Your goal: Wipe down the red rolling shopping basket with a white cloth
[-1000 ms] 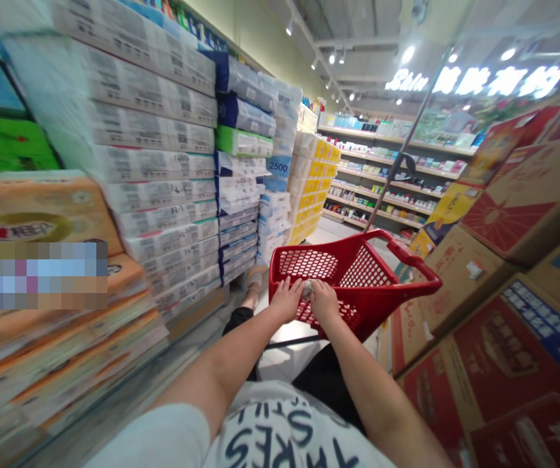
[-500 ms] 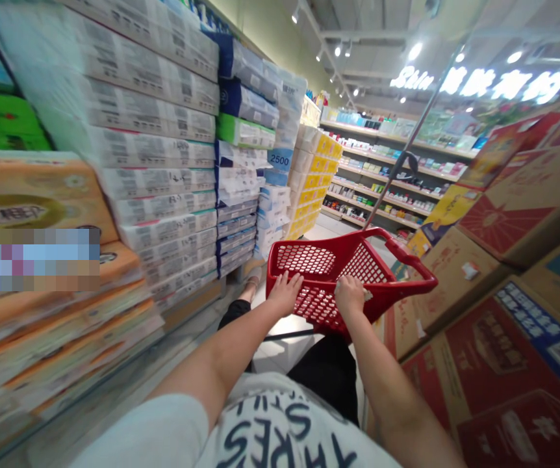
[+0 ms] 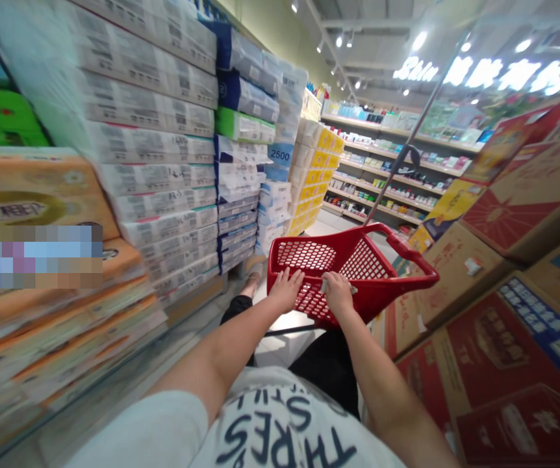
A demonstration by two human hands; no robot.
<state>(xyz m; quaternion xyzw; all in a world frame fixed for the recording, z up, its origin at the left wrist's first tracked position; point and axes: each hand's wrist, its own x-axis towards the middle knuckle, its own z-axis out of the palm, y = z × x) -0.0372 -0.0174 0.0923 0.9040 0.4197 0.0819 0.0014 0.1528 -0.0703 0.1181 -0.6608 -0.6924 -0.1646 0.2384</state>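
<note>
In the head view a red plastic shopping basket (image 3: 304, 250) with mesh sides stands tilted before my legs, its thick handle at the right. My left hand (image 3: 286, 290) lies over its near rim, fingers curled across the edge. Further right on the same rim rests my right hand (image 3: 339, 296), closed. A small pale thing (image 3: 325, 282) shows at its fingers and sticks out on the other side; its kind is too hidden to tell. Open mesh shows in the visible inside of the basket.
Stacked tissue packs (image 3: 163, 149) rise at the left, with orange packs (image 3: 41, 195) nearer. Cardboard cartons (image 3: 484, 338) crowd the right side. A slanting metal pole (image 3: 397, 162) stands behind the basket. Stocked shelves (image 3: 382, 175) line the back. My foot (image 3: 252, 279) is on the pale floor.
My right hand has slid a little left along the rim, closer to my left hand, carrying the small pale thing. The left hand and the basket have hardly moved.
</note>
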